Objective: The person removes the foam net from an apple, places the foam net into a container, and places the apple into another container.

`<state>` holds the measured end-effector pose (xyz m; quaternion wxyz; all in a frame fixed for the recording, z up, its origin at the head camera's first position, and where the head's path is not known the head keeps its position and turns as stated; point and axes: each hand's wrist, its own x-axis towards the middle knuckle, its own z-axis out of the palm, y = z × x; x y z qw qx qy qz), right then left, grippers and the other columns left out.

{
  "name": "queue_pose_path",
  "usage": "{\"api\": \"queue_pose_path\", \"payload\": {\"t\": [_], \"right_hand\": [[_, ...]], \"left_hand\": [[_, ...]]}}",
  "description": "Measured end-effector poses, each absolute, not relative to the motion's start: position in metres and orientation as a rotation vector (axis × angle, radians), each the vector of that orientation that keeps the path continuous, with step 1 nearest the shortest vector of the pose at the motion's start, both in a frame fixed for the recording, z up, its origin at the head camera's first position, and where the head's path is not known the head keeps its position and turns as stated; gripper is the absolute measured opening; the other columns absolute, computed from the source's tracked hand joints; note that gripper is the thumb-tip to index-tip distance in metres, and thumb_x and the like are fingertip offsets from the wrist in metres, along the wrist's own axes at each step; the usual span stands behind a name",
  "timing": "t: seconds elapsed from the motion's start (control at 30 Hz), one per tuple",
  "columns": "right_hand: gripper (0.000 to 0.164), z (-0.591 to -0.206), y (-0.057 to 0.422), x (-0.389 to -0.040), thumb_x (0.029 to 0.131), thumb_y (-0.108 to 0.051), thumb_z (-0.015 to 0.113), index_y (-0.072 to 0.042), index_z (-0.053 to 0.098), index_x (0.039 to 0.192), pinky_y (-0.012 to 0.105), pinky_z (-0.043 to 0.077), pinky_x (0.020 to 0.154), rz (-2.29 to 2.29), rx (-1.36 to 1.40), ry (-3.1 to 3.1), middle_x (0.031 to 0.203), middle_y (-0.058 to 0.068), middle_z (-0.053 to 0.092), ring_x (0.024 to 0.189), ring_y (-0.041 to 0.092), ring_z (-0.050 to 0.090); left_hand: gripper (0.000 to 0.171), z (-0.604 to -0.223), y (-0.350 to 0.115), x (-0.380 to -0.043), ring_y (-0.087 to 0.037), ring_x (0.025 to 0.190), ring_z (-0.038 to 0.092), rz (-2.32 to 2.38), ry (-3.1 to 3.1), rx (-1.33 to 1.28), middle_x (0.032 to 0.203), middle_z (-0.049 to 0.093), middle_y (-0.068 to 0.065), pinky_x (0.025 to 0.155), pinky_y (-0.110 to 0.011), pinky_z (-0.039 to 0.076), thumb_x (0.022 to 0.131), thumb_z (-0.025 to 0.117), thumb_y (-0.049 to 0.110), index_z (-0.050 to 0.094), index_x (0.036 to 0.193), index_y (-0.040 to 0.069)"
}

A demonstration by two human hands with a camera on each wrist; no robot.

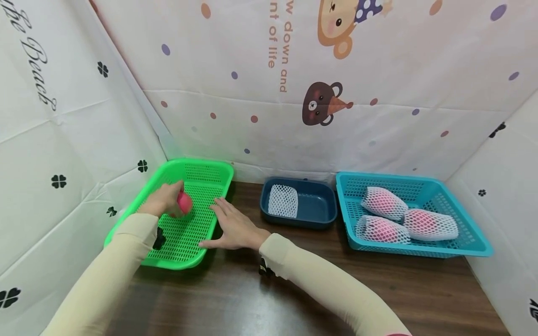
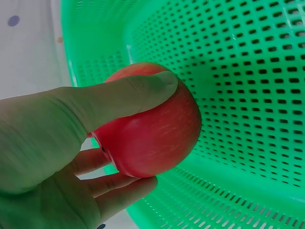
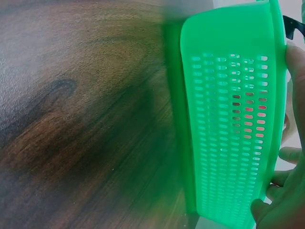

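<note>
My left hand (image 1: 163, 198) grips a red apple (image 1: 185, 203) over the green basket (image 1: 191, 267). The left wrist view shows the thumb across the apple (image 2: 157, 129) and the other fingers beneath it. No other fruit is visible in the green basket. My right hand (image 1: 235, 227) is at the basket's right rim with its fingers spread. In the right wrist view its fingertips lie along the green rim, and some red shows through the wall's slots.
A dark blue tray (image 1: 317, 205) with a white foam net sleeve (image 1: 283, 200) stands by the back wall. Further right, a turquoise basket (image 1: 470, 233) contains three pink-red fruits in foam nets (image 1: 384, 203). Printed cloth walls (image 1: 252, 56) enclose the wooden table (image 1: 218, 298).
</note>
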<state>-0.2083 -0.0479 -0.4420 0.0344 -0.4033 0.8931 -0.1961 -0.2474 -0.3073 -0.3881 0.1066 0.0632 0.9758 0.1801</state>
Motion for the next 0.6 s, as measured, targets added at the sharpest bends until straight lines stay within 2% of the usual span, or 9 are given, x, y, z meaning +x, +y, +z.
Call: {"api": "queue_pose_path", "payload": {"t": [0.2,0.37,0.6], "right_hand": [[0.111,-0.440,-0.048,-0.208,0.085,-0.081,0.057,-0.009,0.024,0.163,0.040,0.027,0.122,-0.607,-1.235,2.731,0.172,0.007,0.008,0.158,0.024,0.007],[0.112,-0.437,-0.047,-0.207,0.085,-0.081,0.057,-0.009,0.023,0.163,0.039,0.026,0.122,-0.598,-1.222,2.737,0.172,0.007,0.007,0.158,0.020,0.002],[0.114,-0.437,-0.048,-0.206,0.084,-0.083,0.056,-0.009,0.021,0.163,0.038,0.025,0.122,-0.599,-1.208,2.729,0.173,0.006,0.005,0.158,0.016,-0.001]], "left_hand": [[0.066,-0.395,-0.309,-0.250,-0.034,0.082,0.066,0.537,2.839,0.145,0.101,0.061,-0.025,0.065,-0.041,0.059,0.058,0.089,-0.007,0.052,0.112,0.002],[0.068,-0.397,-0.311,-0.250,-0.038,0.086,0.063,0.508,2.856,0.163,0.100,0.060,-0.026,0.066,-0.043,0.058,0.057,0.092,-0.004,0.053,0.112,-0.001],[0.070,-0.402,-0.314,-0.252,-0.036,0.086,0.062,0.485,2.852,0.172,0.099,0.060,-0.024,0.065,-0.040,0.057,0.058,0.094,-0.001,0.053,0.114,-0.002]]}}
